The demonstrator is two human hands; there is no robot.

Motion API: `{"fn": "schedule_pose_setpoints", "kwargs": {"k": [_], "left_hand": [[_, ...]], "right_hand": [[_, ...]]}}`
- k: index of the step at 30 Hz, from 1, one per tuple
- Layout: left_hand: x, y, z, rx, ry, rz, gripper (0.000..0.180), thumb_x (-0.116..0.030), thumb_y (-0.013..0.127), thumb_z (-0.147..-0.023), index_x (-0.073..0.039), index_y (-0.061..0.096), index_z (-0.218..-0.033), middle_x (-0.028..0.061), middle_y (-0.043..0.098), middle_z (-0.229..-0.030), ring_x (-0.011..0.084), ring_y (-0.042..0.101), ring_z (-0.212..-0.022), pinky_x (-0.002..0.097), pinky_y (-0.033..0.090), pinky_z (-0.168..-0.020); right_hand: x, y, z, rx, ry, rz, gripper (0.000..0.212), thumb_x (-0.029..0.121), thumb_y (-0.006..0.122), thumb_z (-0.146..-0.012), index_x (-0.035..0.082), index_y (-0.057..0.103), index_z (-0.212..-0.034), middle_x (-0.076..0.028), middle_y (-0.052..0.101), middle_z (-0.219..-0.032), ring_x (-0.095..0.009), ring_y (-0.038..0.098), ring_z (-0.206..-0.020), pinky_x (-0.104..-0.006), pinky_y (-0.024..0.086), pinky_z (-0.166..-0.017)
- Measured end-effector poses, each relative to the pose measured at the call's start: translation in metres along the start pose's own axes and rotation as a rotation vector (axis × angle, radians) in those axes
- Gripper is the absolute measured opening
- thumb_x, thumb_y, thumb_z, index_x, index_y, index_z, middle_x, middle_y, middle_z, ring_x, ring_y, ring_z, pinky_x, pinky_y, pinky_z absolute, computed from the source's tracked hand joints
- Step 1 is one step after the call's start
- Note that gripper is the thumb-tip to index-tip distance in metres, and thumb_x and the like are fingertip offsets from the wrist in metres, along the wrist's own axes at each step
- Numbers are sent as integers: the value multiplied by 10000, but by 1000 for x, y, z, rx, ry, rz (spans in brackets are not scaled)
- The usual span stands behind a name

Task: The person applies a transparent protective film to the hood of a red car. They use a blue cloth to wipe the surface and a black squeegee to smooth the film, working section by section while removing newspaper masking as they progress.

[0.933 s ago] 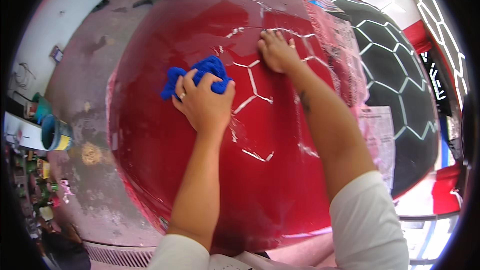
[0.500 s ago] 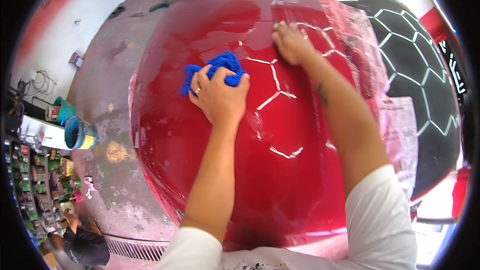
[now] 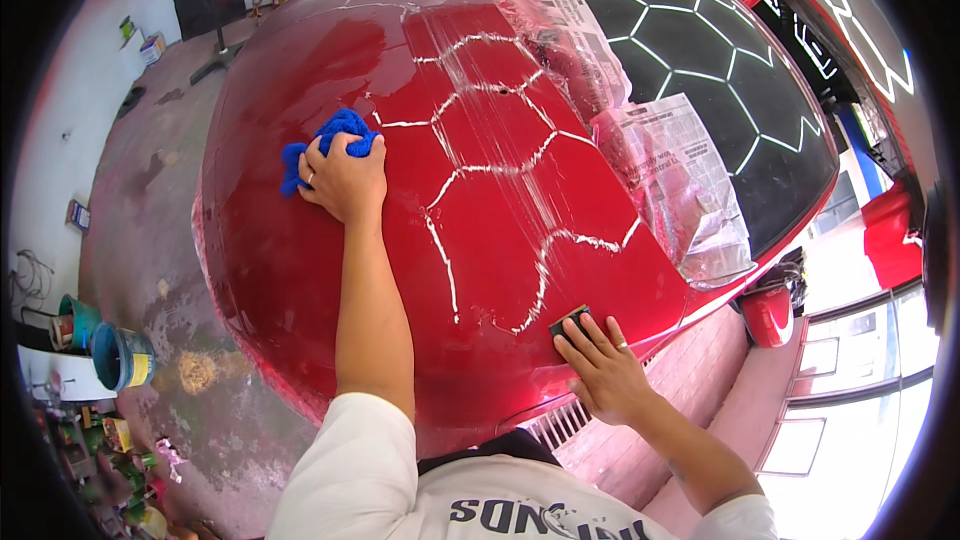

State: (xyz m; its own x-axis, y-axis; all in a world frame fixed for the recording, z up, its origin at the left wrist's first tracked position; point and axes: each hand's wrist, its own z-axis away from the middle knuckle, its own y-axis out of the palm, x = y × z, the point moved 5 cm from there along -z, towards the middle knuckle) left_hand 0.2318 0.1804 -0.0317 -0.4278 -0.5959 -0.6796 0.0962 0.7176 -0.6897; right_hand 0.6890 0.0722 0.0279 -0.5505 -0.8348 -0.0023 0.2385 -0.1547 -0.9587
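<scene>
A glossy wet red car hood (image 3: 490, 280) spreads out before me, mirroring white hexagonal light lines. My left hand (image 3: 348, 185) is closed around a bunched blue cloth (image 3: 343, 125) and rests with it on the hood's left part. At the near right edge of the panel, my right hand (image 3: 608, 372) presses a small dark block (image 3: 571, 322), resembling a sanding block, flat against the paint. Its fingers lie over the block and partly hide it. Thin pale streaks run down the hood toward this hand.
Pink-stained newspaper (image 3: 672, 160) covers the hood's border by the dark windshield (image 3: 690, 40). A red side mirror (image 3: 768, 318) juts out at right. On the left floor stand a blue bucket (image 3: 122, 355) and a teal bucket (image 3: 76, 324). A floor grate (image 3: 562, 426) lies near me.
My right hand has swept from the hood's far part down to its near right edge, leaving streaks. The left hand still holds the cloth on the hood. My view has shifted rightward.
</scene>
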Motion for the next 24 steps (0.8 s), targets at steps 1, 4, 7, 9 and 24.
{"fn": "schedule_pose_setpoints", "kwargs": {"k": [1,4,7,9,24], "left_hand": [[-1,4,1,5,-4,6,341,-504,887,-891,-257,819,-1115,79,586,-1588,369,412,-1573,671,304,-1271],[-2,0,1,6,-1,2,333,-489,897,-888,-241,805,-1089,79,587,-1586,396,424,-1571,716,311,-1262],[6,-2,-5,-23,-15,-5,329,-478,911,-871,-231,802,-1058,83,592,-1581,411,426,-1572,717,315,-1258],[5,-1,-4,-36,-12,-6,331,-475,918,-860,-227,802,-1046,84,593,-1579,412,426,-1572,709,318,-1256],[6,7,0,-143,88,-11,334,-415,955,-809,-161,805,-967,142,673,-1444,408,541,-1435,620,399,-1191]], "right_hand": [[-6,-1,-13,-35,15,-2,663,386,558,-1125,87,453,-1708,-173,351,-1820,-413,261,-1704,-642,165,-1370],[-24,-20,-104,-115,5,40,657,375,509,-1154,79,404,-1730,-195,348,-1813,-418,246,-1705,-618,188,-1375],[-51,-52,-244,-211,-10,97,635,378,419,-1191,73,357,-1745,-184,319,-1829,-399,241,-1711,-597,191,-1385],[-81,-76,-338,-251,28,74,626,399,362,-1207,65,361,-1736,-174,302,-1839,-377,232,-1718,-584,181,-1394],[-166,-149,-615,-322,58,112,534,385,355,-1182,72,568,-1559,-192,492,-1702,-443,447,-1593,-734,359,-1264]]}}
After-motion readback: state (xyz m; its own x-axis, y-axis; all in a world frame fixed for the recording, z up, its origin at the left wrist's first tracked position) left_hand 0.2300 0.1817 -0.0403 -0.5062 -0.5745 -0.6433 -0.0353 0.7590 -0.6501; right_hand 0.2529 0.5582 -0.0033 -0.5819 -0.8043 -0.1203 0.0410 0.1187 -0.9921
